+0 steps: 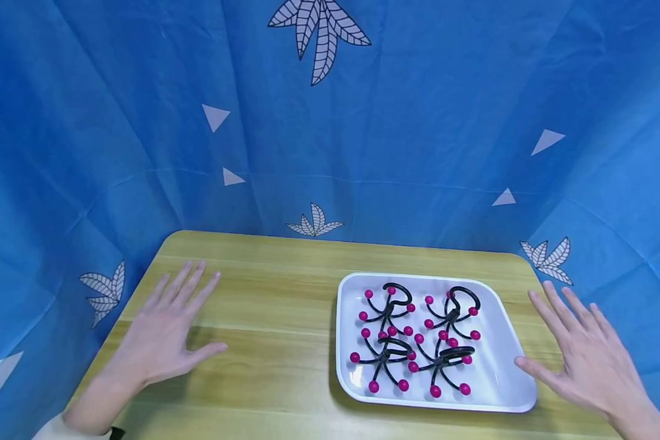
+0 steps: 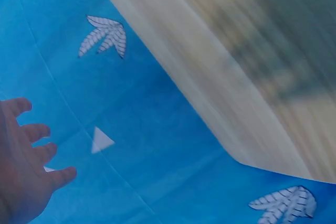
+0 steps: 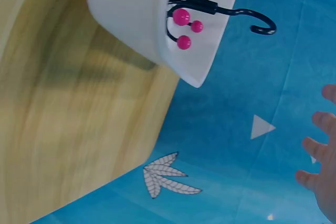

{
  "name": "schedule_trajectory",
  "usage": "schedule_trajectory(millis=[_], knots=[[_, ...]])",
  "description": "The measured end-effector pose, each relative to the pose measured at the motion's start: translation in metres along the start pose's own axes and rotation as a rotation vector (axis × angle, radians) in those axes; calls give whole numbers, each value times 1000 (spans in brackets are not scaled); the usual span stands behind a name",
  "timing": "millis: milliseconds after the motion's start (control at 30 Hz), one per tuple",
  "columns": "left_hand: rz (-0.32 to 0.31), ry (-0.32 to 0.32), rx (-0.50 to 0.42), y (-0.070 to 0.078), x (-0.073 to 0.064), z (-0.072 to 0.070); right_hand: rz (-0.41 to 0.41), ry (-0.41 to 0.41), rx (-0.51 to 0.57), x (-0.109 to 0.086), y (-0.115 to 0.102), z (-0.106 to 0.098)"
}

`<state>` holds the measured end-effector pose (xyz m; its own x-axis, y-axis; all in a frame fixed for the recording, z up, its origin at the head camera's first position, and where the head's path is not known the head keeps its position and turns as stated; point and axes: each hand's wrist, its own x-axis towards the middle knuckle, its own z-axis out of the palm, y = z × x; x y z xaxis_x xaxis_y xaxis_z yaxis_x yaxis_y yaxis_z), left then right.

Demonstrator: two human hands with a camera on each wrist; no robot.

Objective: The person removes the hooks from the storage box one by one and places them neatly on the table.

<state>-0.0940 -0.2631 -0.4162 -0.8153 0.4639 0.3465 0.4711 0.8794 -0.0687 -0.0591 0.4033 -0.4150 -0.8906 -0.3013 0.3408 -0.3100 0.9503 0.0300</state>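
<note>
My left hand point(image 1: 162, 336) is held over the left side of the table with its fingers spread and nothing in it. At the right, just past the tray's side, my right hand point(image 1: 591, 354) is likewise spread and holds nothing. Between them, nearer the right hand, stands a white rectangular tray point(image 1: 503, 373). Several black wire hooks lie in it, each with curved legs tipped in magenta balls; the back left hook point(image 1: 388, 313) and front right hook point(image 1: 439, 362) are among them. In the right wrist view, one black hook point(image 3: 244, 13) sticks up past the tray rim.
The wooden table point(image 1: 269, 379) has rounded back corners. A blue curtain point(image 1: 418, 122) with white leaf and triangle prints hangs behind it and round both sides. The left wrist view shows the table edge point(image 2: 173, 77) against this cloth.
</note>
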Motion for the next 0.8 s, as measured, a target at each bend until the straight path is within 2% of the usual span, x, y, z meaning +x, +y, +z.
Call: schedule_trajectory(millis=[233, 500, 800], knots=[[47, -38, -48, 26, 23, 0, -13, -30, 15, -10, 1, 15], [148, -56, -94, 56, 52, 14, -16, -43, 17, -18, 0, 32], [213, -127, -141, 83, 80, 31, 61, -143, 22, -29, -5, 45]])
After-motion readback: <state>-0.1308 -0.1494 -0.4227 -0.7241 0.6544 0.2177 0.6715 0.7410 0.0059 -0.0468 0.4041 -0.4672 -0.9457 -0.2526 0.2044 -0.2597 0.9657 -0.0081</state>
